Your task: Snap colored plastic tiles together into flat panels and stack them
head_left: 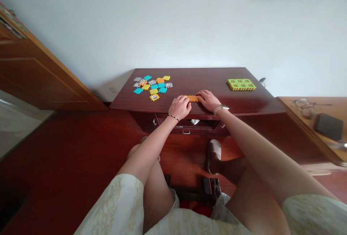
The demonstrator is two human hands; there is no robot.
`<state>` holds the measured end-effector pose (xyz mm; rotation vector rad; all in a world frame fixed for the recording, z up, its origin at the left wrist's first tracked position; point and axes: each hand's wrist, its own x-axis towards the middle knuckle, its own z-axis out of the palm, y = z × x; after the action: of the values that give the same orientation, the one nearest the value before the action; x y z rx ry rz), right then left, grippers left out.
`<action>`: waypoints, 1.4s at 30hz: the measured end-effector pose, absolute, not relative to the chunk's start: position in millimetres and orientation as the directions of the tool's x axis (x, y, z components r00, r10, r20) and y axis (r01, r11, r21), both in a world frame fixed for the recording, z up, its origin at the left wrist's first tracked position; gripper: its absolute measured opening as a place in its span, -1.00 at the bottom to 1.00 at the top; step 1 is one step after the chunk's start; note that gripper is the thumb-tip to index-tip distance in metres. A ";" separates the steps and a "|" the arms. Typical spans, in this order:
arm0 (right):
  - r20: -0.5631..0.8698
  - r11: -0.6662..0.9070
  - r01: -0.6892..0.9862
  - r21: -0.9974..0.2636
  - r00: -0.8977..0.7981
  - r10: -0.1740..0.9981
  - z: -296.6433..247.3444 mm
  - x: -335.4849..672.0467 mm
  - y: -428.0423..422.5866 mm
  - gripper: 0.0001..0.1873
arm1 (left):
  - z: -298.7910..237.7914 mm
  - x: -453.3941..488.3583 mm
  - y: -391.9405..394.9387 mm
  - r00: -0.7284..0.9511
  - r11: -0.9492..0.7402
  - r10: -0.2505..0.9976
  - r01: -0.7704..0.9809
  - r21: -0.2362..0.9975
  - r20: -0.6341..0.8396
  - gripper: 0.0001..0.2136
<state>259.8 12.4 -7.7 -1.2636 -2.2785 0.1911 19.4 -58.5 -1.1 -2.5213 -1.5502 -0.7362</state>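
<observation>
A strip of orange puzzle tiles with toothed edges lies near the front edge of the dark wooden cabinet top. My left hand is closed on its left end, fingers curled over the top. At the other end my right hand grips the strip, its fingertips bent down on it. The hands cover both ends, so any joint there is hidden. To the left lie several loose toothed tiles, among them a blue tile, a yellow tile, a grey tile and an orange tile.
A yellow-green stack of grid-like pieces sits at the right of the cabinet top. Beyond it, a wooden desk bears glasses and a black flat object. A wall rises behind; a wooden door stands at left.
</observation>
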 end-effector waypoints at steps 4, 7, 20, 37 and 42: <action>0.377 0.564 0.747 -0.353 -0.438 0.816 -7.0 259.3 12.2 -0.55 | -1.6 19.3 -58.2 0.373 -0.482 0.814 0.861 0.160 0.444 -0.69; 0.387 0.571 0.742 -0.350 -0.441 0.810 -8.5 259.4 13.4 -0.55 | -1.3 19.3 -58.4 0.375 -0.482 0.810 0.863 0.148 0.450 -0.71; 0.429 0.587 0.715 -0.381 -0.426 0.797 -10.5 258.7 12.2 -0.58 | 1.3 19.3 -56.6 0.385 -0.490 0.809 0.859 0.148 0.443 -0.73; 0.397 0.579 0.736 -0.350 -0.444 0.804 -6.4 257.4 5.3 -0.52 | 7.6 -3.4 -9.5 0.286 -0.463 0.815 0.845 0.268 0.504 -0.73; 0.389 0.569 0.745 -0.348 -0.437 0.811 -4.8 256.6 3.6 -0.54 | 16.5 -27.7 28.3 0.109 -0.303 0.855 0.898 0.318 0.507 -0.65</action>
<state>256.6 3.6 -4.8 -1.2440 -2.2856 0.1688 -27.7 28.3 16.5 -2.2871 -1.8113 -0.9637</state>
